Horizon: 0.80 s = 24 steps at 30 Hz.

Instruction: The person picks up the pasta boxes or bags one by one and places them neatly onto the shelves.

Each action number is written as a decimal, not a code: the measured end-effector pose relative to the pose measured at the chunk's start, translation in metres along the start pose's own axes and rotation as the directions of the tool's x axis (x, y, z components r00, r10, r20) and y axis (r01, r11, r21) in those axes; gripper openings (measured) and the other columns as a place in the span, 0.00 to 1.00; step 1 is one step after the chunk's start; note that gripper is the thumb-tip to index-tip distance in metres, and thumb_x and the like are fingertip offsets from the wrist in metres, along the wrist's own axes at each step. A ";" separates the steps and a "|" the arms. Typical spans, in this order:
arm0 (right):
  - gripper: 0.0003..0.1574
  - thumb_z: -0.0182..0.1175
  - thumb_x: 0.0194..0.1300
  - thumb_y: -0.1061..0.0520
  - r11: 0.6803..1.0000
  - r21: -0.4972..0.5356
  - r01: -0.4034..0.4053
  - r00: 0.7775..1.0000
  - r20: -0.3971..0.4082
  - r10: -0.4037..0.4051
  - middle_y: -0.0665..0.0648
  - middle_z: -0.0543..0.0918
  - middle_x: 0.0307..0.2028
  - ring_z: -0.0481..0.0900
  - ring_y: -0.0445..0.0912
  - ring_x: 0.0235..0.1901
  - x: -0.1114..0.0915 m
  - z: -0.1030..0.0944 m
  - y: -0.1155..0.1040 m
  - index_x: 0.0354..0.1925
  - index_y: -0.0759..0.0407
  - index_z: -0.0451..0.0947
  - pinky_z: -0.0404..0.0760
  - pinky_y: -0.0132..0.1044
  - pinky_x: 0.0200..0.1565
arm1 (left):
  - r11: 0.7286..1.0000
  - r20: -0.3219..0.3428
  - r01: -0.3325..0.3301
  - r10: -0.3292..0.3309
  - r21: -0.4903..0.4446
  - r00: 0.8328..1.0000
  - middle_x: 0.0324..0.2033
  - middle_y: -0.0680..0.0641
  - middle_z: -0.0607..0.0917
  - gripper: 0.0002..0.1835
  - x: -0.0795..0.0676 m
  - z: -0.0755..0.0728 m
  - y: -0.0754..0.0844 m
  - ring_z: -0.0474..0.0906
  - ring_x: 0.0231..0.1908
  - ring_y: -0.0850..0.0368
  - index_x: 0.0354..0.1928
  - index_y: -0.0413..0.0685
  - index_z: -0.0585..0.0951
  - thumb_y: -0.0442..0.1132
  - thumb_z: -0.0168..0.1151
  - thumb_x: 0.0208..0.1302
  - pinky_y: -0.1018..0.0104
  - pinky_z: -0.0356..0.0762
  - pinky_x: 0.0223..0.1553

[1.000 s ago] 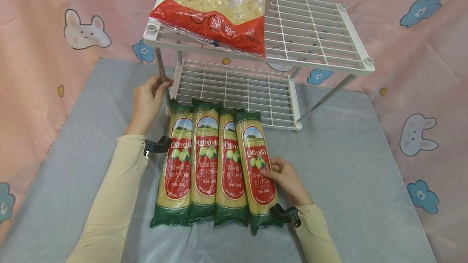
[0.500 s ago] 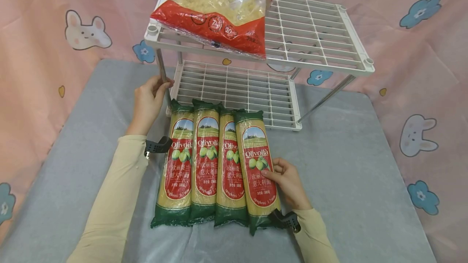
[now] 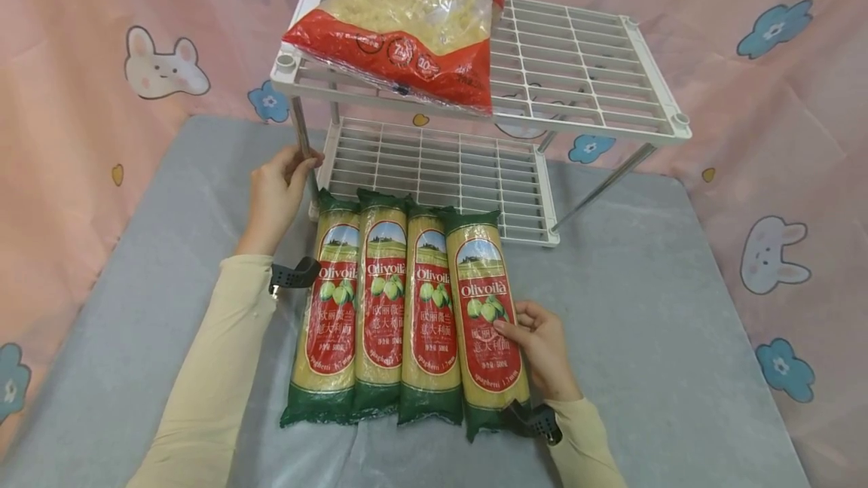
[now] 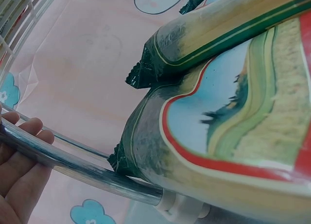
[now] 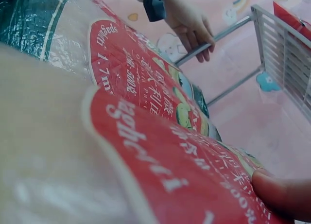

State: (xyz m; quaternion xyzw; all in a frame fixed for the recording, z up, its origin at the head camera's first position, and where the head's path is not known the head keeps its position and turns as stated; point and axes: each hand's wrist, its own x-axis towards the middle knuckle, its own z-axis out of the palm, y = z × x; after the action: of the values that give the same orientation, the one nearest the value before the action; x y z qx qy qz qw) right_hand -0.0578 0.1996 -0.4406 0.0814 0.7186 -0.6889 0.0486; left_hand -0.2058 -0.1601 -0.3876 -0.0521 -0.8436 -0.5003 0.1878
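Note:
Several green-ended spaghetti packs [image 3: 380, 307] lie side by side in front of the white two-tier rack, their top ends at its lower shelf. My right hand [image 3: 548, 352] holds the rightmost spaghetti pack [image 3: 483, 300] by its right side, thumb on the red label and the other fingers mostly hidden at its edge. In the right wrist view that thumb [image 5: 279, 190] presses on the label. My left hand [image 3: 274, 198] grips the rack's front left metal post [image 3: 300, 126]. The left wrist view shows the fingers curled around the post [image 4: 87, 170].
A red and clear bag of pasta [image 3: 420, 21] lies on the left of the rack's upper shelf [image 3: 576, 59], slightly over the front edge. The lower shelf [image 3: 434, 160] sits behind the packs. Pink patterned cloth [image 3: 746, 164] surrounds the grey table [image 3: 631, 285].
The rightmost spaghetti pack has shifted a little right with my right hand, its label turned more upward, uncovering more of the pack beside it. My left hand stays on the post.

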 end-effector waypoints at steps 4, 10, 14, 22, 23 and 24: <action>0.09 0.62 0.56 0.69 1.000 0.020 0.020 1.000 -0.008 -0.020 0.55 0.84 0.26 0.83 0.45 0.24 -0.005 -0.003 -0.003 0.36 0.71 0.73 0.83 0.37 0.24 | 1.000 0.001 -0.002 0.002 -0.004 1.000 0.43 0.37 0.84 0.14 -0.001 0.001 0.001 0.81 0.47 0.45 0.47 0.35 0.80 0.39 0.53 0.70 0.52 0.76 0.51; 0.11 0.60 0.58 0.72 0.999 -0.017 -0.037 0.997 -0.069 0.036 0.53 0.84 0.25 0.83 0.46 0.24 -0.011 -0.007 -0.014 0.40 0.76 0.72 0.83 0.39 0.25 | 1.000 0.003 0.002 -0.002 -0.013 1.000 0.43 0.37 0.84 0.13 0.000 0.001 0.002 0.81 0.47 0.45 0.47 0.34 0.80 0.38 0.53 0.70 0.53 0.76 0.52; 0.08 0.59 0.58 0.73 1.000 -0.012 -0.018 0.996 -0.083 0.017 0.53 0.84 0.25 0.83 0.45 0.23 -0.017 -0.011 -0.021 0.38 0.73 0.72 0.83 0.38 0.25 | 1.000 0.002 -0.001 0.001 -0.011 1.000 0.43 0.37 0.84 0.14 0.000 0.001 0.002 0.81 0.47 0.45 0.47 0.35 0.80 0.38 0.52 0.70 0.53 0.76 0.51; 0.09 0.57 0.60 0.73 0.998 0.057 0.034 0.995 -0.093 -0.029 0.53 0.85 0.28 0.84 0.44 0.25 -0.026 -0.023 -0.036 0.35 0.60 0.76 0.83 0.37 0.25 | 1.000 -0.006 -0.007 0.007 -0.009 1.000 0.42 0.37 0.84 0.14 0.000 0.001 0.000 0.81 0.47 0.45 0.46 0.34 0.80 0.38 0.53 0.70 0.52 0.76 0.51; 0.10 0.57 0.61 0.73 0.997 0.067 0.041 0.995 -0.092 -0.034 0.53 0.85 0.28 0.84 0.44 0.26 -0.027 -0.024 -0.039 0.35 0.59 0.76 0.83 0.37 0.26 | 1.000 -0.008 -0.007 0.007 -0.008 1.000 0.43 0.37 0.84 0.14 0.000 0.001 0.000 0.81 0.47 0.45 0.46 0.35 0.80 0.38 0.53 0.70 0.52 0.76 0.51; 0.10 0.57 0.61 0.73 0.996 0.073 0.048 0.995 -0.091 -0.041 0.53 0.85 0.28 0.84 0.44 0.26 -0.028 -0.026 -0.041 0.35 0.59 0.77 0.83 0.37 0.26 | 1.000 -0.008 -0.007 0.007 -0.011 1.000 0.43 0.37 0.84 0.14 0.000 0.001 0.000 0.81 0.47 0.45 0.47 0.34 0.80 0.38 0.53 0.70 0.52 0.76 0.51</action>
State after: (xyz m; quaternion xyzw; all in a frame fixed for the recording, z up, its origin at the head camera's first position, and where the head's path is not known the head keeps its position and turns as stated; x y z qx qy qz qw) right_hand -0.0364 0.2222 -0.3938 0.0977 0.6954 -0.7119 -0.0019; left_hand -0.2061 -0.1595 -0.3883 -0.0539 -0.8400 -0.5043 0.1926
